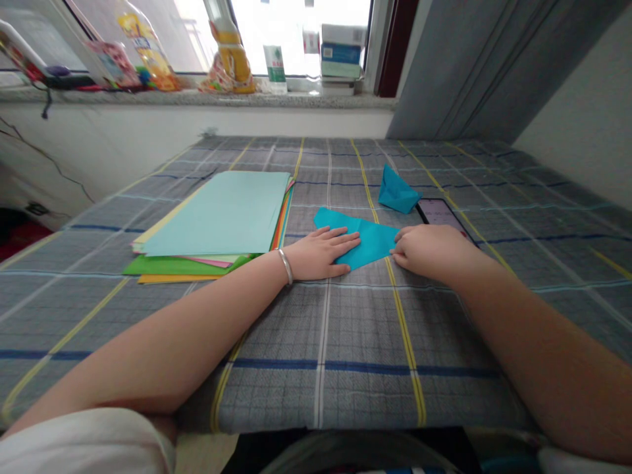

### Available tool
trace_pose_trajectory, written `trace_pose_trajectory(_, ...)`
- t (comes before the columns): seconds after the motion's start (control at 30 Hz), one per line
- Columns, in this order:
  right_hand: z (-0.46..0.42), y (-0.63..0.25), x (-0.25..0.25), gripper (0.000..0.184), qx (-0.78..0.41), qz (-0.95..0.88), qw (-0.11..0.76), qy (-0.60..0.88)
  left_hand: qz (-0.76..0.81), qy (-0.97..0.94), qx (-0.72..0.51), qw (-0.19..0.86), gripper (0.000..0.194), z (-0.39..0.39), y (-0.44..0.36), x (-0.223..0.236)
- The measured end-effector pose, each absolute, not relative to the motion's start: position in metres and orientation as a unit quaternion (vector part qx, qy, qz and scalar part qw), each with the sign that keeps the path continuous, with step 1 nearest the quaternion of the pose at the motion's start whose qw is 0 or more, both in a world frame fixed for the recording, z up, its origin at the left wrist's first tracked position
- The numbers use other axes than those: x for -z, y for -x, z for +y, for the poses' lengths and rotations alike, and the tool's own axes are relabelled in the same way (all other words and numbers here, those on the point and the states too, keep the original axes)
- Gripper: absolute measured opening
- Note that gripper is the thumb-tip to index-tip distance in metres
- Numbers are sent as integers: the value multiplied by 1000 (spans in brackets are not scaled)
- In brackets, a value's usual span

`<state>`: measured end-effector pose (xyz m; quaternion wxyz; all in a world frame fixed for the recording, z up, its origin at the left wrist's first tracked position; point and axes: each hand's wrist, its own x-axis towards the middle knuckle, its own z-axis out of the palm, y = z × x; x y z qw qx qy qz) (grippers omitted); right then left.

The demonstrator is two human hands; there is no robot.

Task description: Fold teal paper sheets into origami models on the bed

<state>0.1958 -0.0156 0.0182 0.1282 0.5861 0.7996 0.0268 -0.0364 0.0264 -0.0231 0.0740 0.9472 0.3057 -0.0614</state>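
Note:
A folded sheet of blue paper point(372, 238) lies on the checked cloth between my hands. My left hand point(328, 253) rests flat on its left part, fingers stretched out, with a silver bangle on the wrist. At the paper's right corner, my right hand point(424, 250) has its fingers curled and pinched on the edge. Behind the paper stands a folded blue paper boat point(396, 191). A phone point(441, 214) with a lit screen lies beside the boat, partly hidden by my right hand.
To the left lies a stack of coloured paper point(217, 214), light blue on top. The checked tablecloth point(355, 329) covers the table. Along the windowsill point(296, 100) stand bottles point(237, 59), a white-and-green tube point(275, 66) and boxes point(342, 52). A grey curtain point(459, 66) hangs at the right.

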Motion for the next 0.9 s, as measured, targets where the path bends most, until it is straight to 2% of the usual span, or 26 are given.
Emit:
trace_pose_trajectory(0.37,-17,-192,-23,32,-51,779,175,-601,302,-947,59,90,70,27,37,23)
trace_pose_trajectory(0.67,-11,-200,-15,30,-43,780,150,-606,302,-947,60,94,71,28,38,25)
trace_pose_trajectory(0.9,0,-214,-16,35,-35,767,167,-618,307,-945,67,93,72,28,38,24)
